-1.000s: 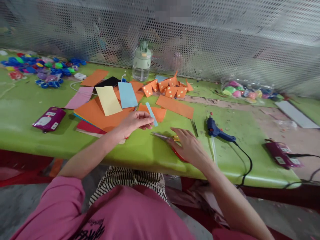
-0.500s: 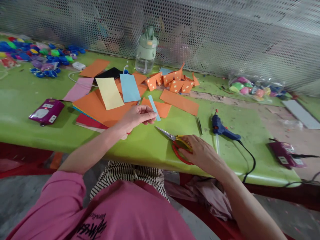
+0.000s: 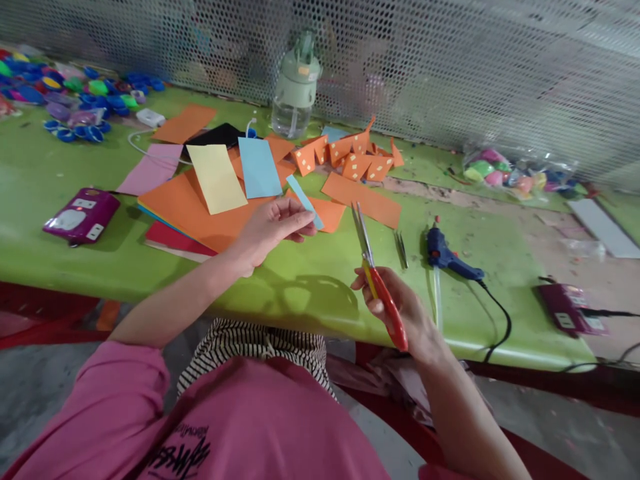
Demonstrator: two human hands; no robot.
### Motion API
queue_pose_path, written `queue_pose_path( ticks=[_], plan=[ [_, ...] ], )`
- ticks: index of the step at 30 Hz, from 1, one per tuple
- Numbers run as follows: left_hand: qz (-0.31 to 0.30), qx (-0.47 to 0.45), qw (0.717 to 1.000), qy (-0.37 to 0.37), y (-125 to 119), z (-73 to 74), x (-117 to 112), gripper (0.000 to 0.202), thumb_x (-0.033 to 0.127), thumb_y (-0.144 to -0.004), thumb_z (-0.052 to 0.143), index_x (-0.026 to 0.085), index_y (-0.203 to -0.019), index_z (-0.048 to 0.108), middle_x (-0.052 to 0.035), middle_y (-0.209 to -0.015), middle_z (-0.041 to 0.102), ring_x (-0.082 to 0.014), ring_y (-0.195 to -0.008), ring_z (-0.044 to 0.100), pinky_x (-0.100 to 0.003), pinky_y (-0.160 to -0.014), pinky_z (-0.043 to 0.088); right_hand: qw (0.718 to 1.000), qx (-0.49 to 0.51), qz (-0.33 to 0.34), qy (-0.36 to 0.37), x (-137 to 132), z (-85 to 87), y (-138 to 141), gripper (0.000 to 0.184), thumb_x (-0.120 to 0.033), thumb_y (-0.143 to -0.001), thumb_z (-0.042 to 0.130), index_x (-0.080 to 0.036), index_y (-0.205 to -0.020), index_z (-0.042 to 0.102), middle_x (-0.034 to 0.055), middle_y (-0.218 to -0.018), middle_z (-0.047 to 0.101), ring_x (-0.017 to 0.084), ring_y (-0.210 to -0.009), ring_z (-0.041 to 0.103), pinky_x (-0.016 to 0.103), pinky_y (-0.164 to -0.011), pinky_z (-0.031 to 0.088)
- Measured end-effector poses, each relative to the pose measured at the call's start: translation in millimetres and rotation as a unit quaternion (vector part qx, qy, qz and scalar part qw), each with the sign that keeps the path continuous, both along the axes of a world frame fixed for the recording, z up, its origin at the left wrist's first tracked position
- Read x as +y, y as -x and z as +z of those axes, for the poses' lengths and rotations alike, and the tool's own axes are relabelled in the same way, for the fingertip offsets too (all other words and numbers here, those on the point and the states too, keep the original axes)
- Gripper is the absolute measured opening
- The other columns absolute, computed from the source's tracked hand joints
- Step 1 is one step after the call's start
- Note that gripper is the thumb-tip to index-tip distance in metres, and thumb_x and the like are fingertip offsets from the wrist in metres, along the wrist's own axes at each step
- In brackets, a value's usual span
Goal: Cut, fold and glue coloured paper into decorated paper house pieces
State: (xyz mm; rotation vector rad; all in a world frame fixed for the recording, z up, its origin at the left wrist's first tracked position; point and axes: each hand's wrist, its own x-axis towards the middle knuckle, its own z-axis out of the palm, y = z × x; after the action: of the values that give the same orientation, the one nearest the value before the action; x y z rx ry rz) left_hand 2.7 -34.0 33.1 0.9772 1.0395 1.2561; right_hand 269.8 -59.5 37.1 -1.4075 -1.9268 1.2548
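Pinched between the thumb and fingers of my left hand [image 3: 280,230] is a narrow light blue paper strip [image 3: 301,198]. My right hand [image 3: 400,300] grips a pair of scissors [image 3: 373,260] with red and yellow handles, raised off the table, blades pointing away from me and slightly apart. Beyond my left hand lie a pale yellow paper piece [image 3: 218,179] and a light blue paper rectangle [image 3: 260,168], on top of orange sheets [image 3: 175,207]. Folded orange paper shapes with pale dots [image 3: 350,157] stand farther back, near an orange paper strip [image 3: 363,199].
Tweezers [image 3: 401,249] and a blue glue gun [image 3: 445,255] with its cord lie to the right. Purple power sockets sit at left [image 3: 83,215] and right [image 3: 570,307]. A water bottle [image 3: 297,90] stands by the perforated metal screen [image 3: 425,80]. Colourful plastic pieces [image 3: 80,100] are heaped at far left.
My right hand has picked up the scissors from the table and turned them so the blades point away from me. My left hand has barely moved with the blue strip.
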Motion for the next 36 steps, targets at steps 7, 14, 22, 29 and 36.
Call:
queue_pose_path(
  ticks=[7, 14, 22, 29, 36],
  plan=[
    [-0.01, 0.002, 1.0, -0.026, -3, -1.8, -2, 0.023, 0.034, -0.079, 0.075, 0.017, -0.079, 0.06, -0.0013, -0.08, 0.073, -0.0136, -0.08, 0.073, -0.025, -0.072, 0.057, 0.969, -0.151, 0.056, -0.186, 8, -3.6, 18, 0.073, -0.073, -0.072, 0.07, -0.02, -0.12, 0.055, 0.0069, -0.088, 0.065, 0.019, -0.069, 0.057, 0.035, -0.061, 0.05],
    [-0.014, 0.008, 0.998, -0.054, -6, -6.1, -2, 0.026, 0.038, -0.08, 0.075, 0.018, -0.08, 0.057, -0.0011, -0.083, 0.073, -0.0144, -0.084, 0.072, -0.026, -0.074, 0.058, 0.966, -0.155, 0.065, -0.198, 8, -1.3, 24, 0.07, -0.073, -0.076, 0.068, -0.021, -0.121, 0.054, 0.0058, -0.085, 0.065, 0.019, -0.068, 0.058, 0.036, -0.062, 0.051],
    [-0.006, -0.015, 0.998, -0.061, -7, -3.8, -3, 0.031, 0.042, -0.08, 0.075, 0.019, -0.079, 0.054, 0.0001, -0.083, 0.072, -0.0142, -0.085, 0.071, -0.027, -0.077, 0.059, 0.969, -0.151, 0.059, -0.186, 5, 5.3, 22, 0.066, -0.075, -0.075, 0.067, -0.022, -0.112, 0.056, 0.0021, -0.078, 0.063, 0.017, -0.061, 0.054, 0.032, -0.055, 0.046],
    [-0.016, 0.001, 0.998, -0.068, -8, -6.3, -3, 0.028, 0.04, -0.083, 0.072, 0.019, -0.08, 0.054, -0.0016, -0.085, 0.073, -0.015, -0.087, 0.071, -0.029, -0.08, 0.058, 0.97, -0.147, 0.059, -0.186, 5, 6.9, 24, 0.064, -0.077, -0.075, 0.066, -0.023, -0.107, 0.056, 0.0004, -0.073, 0.061, 0.015, -0.057, 0.05, 0.03, -0.051, 0.042],
    [-0.014, -0.012, 0.998, -0.067, -10, -7.4, -2, 0.023, 0.033, -0.083, 0.07, 0.019, -0.078, 0.054, 0.0001, -0.082, 0.072, -0.0131, -0.086, 0.07, -0.026, -0.077, 0.057, 0.971, -0.144, 0.06, -0.183, 5, 6.9, 24, 0.065, -0.08, -0.074, 0.064, -0.022, -0.102, 0.056, 0.0, -0.071, 0.058, 0.014, -0.055, 0.046, 0.029, -0.049, 0.039]
  ],
)
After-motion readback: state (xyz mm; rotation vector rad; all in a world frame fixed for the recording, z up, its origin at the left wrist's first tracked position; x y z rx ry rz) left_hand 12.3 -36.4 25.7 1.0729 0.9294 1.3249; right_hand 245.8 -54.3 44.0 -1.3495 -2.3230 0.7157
